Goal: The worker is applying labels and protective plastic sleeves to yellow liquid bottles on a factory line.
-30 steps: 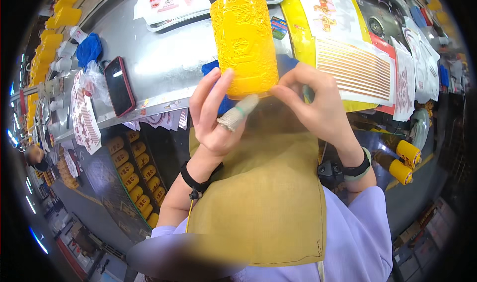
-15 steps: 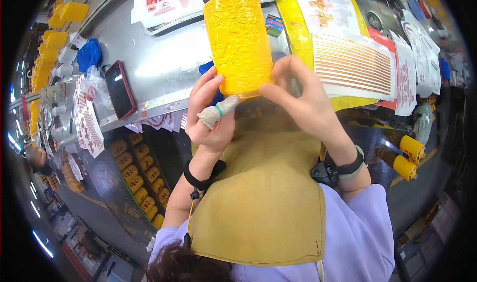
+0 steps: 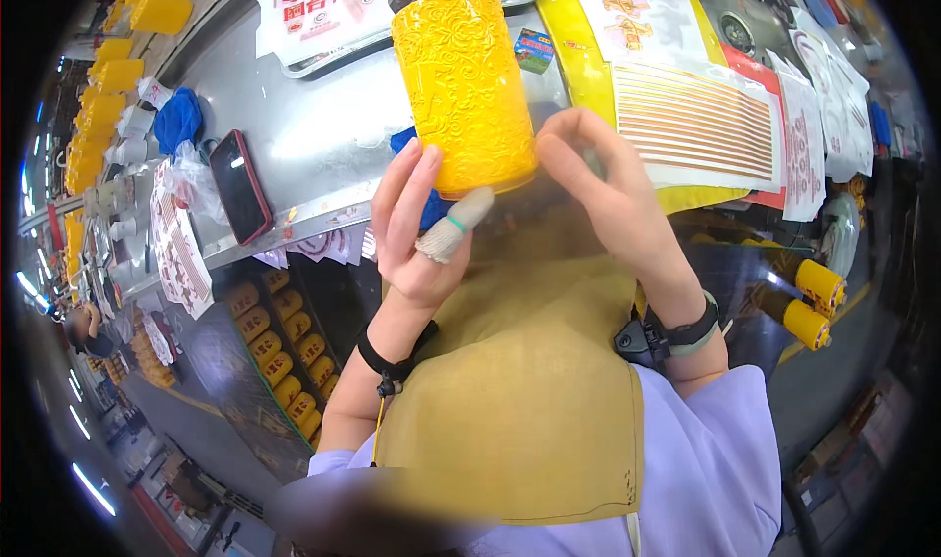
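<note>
A yellow bottle (image 3: 466, 91) with raised swirling relief and a clear neck is tilted over the worktable, its base toward me. My left hand (image 3: 417, 228) holds it low on the left side, fingers along the wall. The thumb of that hand wears a whitish fabric finger cover (image 3: 456, 226) with a green band and presses near the base. Beside the bottle's lower right edge is my right hand (image 3: 613, 179), its thumb and forefinger bent together at the tips. Whatever lies between those tips, if anything, is too small to make out.
On the metal worktable (image 3: 304, 135) lie a phone (image 3: 240, 186), a blue cloth (image 3: 177, 121) and printed sheets (image 3: 323, 13). A sheet of gold strips (image 3: 696, 121) is at right. Yellow bottles fill a crate (image 3: 265, 346) lower left; more yellow bottles (image 3: 820, 284) lie at right.
The bottle has shifted slightly left. My left thumb has moved right and up under its base, and my right fingertips have risen from the base edge along its right side.
</note>
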Demonstrator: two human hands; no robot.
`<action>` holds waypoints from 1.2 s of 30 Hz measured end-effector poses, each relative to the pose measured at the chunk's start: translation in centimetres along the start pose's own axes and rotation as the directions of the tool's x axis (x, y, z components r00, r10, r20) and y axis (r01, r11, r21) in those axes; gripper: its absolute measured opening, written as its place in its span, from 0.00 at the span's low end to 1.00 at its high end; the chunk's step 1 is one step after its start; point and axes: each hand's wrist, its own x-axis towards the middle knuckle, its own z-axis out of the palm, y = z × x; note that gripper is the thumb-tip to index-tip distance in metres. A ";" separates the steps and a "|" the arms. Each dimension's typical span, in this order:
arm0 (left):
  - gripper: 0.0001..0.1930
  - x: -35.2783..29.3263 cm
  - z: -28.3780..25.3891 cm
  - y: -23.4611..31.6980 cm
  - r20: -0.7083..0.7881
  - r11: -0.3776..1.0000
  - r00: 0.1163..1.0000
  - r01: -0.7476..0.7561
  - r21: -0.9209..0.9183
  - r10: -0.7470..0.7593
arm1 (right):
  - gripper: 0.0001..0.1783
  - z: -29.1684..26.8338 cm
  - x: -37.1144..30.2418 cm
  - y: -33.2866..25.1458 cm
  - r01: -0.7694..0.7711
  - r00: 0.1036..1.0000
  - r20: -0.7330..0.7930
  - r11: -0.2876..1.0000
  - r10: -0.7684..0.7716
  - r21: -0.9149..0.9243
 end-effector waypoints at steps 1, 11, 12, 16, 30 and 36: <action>0.17 0.4 0.0 0.1 0.004 1.000 1.000 -0.023 -0.001 0.023 | 0.14 0.0 -0.1 -0.1 -0.040 0.999 -0.014 0.999 0.041 0.011; 0.15 1.7 0.7 -0.3 -0.056 0.977 0.995 0.071 -0.200 -0.084 | 0.16 -2.7 -0.8 -0.1 -0.052 0.990 -0.126 0.997 0.060 0.061; 0.15 1.4 0.6 0.0 -0.036 0.975 0.992 0.114 -0.191 -0.123 | 0.17 -3.3 -0.8 -0.3 -0.051 0.984 -0.169 0.997 0.062 0.065; 0.14 1.4 0.4 0.4 -0.025 0.997 0.998 0.056 -0.056 -0.058 | 0.17 -3.7 -0.6 -0.3 -0.069 0.972 -0.218 0.993 0.089 0.095; 0.15 1.4 0.3 0.3 0.012 0.999 0.999 -0.032 -0.017 0.032 | 0.18 -2.8 -1.1 -0.1 0.024 0.956 -0.293 0.995 0.005 0.093; 0.12 2.0 0.5 -0.3 0.023 0.989 1.000 0.019 -0.149 -0.016 | 0.18 -1.9 -1.3 -0.6 0.010 0.990 -0.143 0.995 0.004 0.102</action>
